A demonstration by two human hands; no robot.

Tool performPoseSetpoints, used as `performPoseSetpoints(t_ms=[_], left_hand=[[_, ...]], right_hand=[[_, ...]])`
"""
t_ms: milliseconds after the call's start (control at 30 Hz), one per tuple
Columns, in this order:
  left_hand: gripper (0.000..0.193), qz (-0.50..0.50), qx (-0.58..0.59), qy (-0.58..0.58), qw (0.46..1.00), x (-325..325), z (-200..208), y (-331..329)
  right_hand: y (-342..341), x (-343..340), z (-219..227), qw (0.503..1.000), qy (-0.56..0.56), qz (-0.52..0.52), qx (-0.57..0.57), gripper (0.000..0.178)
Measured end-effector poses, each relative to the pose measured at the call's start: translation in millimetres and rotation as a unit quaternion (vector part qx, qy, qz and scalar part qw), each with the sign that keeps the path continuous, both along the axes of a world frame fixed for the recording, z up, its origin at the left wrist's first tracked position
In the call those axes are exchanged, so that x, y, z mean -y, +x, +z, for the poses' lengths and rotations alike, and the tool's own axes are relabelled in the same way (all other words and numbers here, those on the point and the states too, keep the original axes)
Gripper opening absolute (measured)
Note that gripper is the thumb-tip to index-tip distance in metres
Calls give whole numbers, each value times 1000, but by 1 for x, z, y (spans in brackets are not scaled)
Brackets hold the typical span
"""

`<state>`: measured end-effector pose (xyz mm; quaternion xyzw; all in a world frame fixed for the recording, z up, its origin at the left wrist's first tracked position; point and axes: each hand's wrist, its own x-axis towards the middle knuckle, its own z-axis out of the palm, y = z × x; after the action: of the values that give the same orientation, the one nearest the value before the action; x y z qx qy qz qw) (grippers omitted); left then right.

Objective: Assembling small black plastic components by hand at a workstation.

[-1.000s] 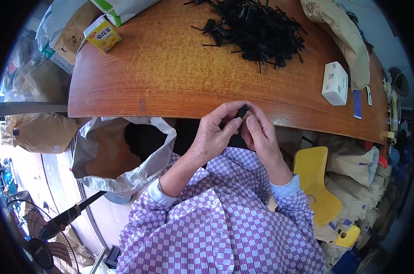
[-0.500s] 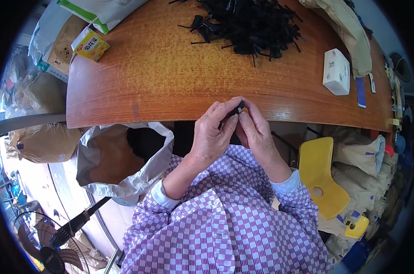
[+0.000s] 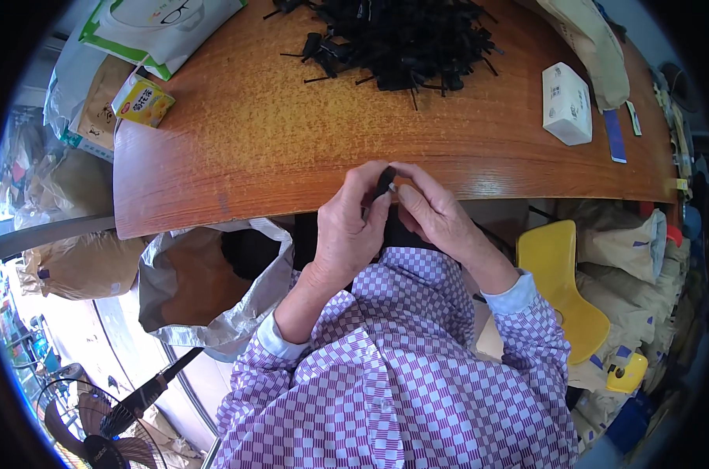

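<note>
Both hands are together in front of my chest, close to the table's near edge. Fingers and thumb of my left hand (image 3: 350, 223) pinch a small black piece (image 3: 384, 183) with a pale spot at its side. My right hand (image 3: 439, 213) has its forefinger at the top of that piece and its thumb by the pale spot; whether it grips anything is hidden by the fingers. Farther off on the table lies a heap of black pieces (image 3: 401, 47), many with thin stems sticking out. They look much like the one in my fingers, whose exact kind I cannot make out.
The brown wooden table (image 3: 237, 148) curves across ahead. On it stand a yellow drink carton (image 3: 143, 102) and a white tissue pack (image 3: 567, 105). An open silver-lined sack (image 3: 272, 293) is at my left, above a fan (image 3: 100, 430). A yellow chair (image 3: 554, 273) stands at right.
My hands have shifted slightly left, and the right thumb has drawn a little away from the left one. More of the black piece shows. The whole view has tilted somewhat.
</note>
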<state>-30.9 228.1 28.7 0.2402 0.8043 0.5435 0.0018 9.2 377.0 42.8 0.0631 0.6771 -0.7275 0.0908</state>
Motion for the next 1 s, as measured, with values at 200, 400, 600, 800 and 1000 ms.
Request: performPoseSetpoints(t_ms=[200,400,600,800,1000], left_hand=[[38,-66,332,272,901,17,19,-8],[36,-97,424,363,824,16,18,-9],[35,-136,397,323,848,9,19,-2],[38,-160,328,189,912,2,32,0],[46,-112,207,13,972,-4,35,4]], right_hand=[[7,-4,-7,996,-26,-26,-78,24],[0,-8,1,982,-184,-16,-29,19],[-7,-13,6,971,-239,8,11,22],[2,-18,10,988,-152,-18,-8,13],[1,-6,-10,996,-47,-15,-72,7]])
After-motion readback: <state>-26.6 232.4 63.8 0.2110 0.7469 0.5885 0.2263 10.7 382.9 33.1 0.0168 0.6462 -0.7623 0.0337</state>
